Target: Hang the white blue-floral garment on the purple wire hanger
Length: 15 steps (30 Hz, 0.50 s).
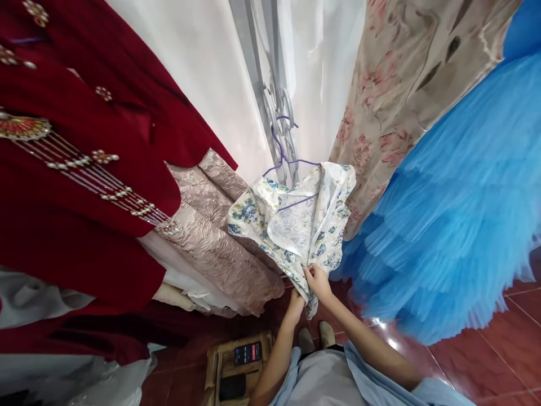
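Note:
A sleeveless white top with blue and green flowers hangs in front of me on a purple wire hanger. Its front opening gapes at the neck, showing the paler inside of the cloth. At the lower end of that opening, my right hand is closed in a pinch on the fabric. Just below and to the left, my left hand grips the gathered lower part of the top from underneath; cloth covers most of its fingers.
Dark red garments with beadwork and a pink brocade skirt hang at left. A blue ruffled tulle dress and a beige floral dress are at right. A phone lies on a wooden stool near my feet.

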Tool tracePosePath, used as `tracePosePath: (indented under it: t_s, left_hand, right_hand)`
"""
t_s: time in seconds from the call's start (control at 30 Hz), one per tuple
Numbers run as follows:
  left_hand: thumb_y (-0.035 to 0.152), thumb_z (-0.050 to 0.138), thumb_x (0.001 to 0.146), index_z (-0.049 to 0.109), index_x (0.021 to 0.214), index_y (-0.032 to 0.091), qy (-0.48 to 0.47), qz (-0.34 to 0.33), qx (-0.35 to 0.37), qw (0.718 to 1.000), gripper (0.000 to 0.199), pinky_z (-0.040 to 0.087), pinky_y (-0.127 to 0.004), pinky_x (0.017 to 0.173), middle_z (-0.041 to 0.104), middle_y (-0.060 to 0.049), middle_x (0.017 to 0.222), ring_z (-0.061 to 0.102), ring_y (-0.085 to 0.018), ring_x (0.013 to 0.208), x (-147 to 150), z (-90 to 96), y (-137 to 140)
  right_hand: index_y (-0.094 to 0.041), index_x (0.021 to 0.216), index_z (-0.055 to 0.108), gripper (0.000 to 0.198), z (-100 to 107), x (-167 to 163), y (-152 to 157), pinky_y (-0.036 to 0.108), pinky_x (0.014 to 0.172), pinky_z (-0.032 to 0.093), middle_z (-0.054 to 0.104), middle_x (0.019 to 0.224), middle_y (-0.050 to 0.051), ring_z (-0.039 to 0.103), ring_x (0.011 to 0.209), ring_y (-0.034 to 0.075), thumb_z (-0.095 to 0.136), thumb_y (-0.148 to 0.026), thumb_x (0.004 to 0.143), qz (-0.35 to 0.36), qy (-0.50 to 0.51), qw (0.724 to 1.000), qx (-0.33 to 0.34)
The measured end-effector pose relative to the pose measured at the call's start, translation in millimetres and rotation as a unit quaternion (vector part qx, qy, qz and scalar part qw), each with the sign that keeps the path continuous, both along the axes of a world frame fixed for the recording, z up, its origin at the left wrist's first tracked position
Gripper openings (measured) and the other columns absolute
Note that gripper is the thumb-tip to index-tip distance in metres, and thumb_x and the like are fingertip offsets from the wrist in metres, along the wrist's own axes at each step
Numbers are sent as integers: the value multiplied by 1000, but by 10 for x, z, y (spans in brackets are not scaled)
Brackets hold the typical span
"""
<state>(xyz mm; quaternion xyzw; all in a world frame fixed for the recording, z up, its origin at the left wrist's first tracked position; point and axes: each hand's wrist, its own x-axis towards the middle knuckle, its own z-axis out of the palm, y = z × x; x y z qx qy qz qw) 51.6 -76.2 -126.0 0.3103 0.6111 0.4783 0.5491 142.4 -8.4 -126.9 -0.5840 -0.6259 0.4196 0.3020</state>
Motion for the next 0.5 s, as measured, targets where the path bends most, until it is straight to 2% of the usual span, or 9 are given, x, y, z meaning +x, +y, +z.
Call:
tracePosePath:
  t_s: [0.07,0.17,0.3,0.4,0.5]
  left_hand:
    - [40,75,70,72,109,17,-23,7,29,999,45,49,-43,107,73,-16,120,64,-35,122,-5,-154,24]
    - [29,74,66,72,104,16,-23,27,47,998,40,44,-42,111,72,-18,123,63,-33,124,13,-308,75]
    - [21,72,65,72,93,18,-1,52,31,998,28,42,-40,113,72,-19,121,62,-33,125,30,-402,79]
    - [18,72,63,72,90,18,16,70,13,997,27,44,-43,112,74,-17,115,63,-35,124,-22,-399,27]
    - [14,72,60,74,89,20,31,51,14,998,29,42,-43,114,75,-15,112,62,-36,126,-106,-314,-32]
  right_hand:
    - [-21,76,53,27,50,-21,53,29,65,40,69,75,8,66,73,23,50,-41,94,-12,-79,997,-6]
    - [-19,74,56,24,127,-10,106,27,61,34,70,76,9,64,73,21,53,-34,92,-8,-156,988,-16]
    - [-18,69,59,27,190,114,78,27,60,30,71,78,10,63,72,20,54,-31,92,52,-223,973,4]
    - [-18,67,61,29,262,311,66,27,61,30,72,76,9,63,71,20,53,-28,93,142,-257,955,45]
    - [-18,76,66,23,438,546,160,27,63,33,73,79,10,63,70,20,52,-24,93,301,-283,904,110]
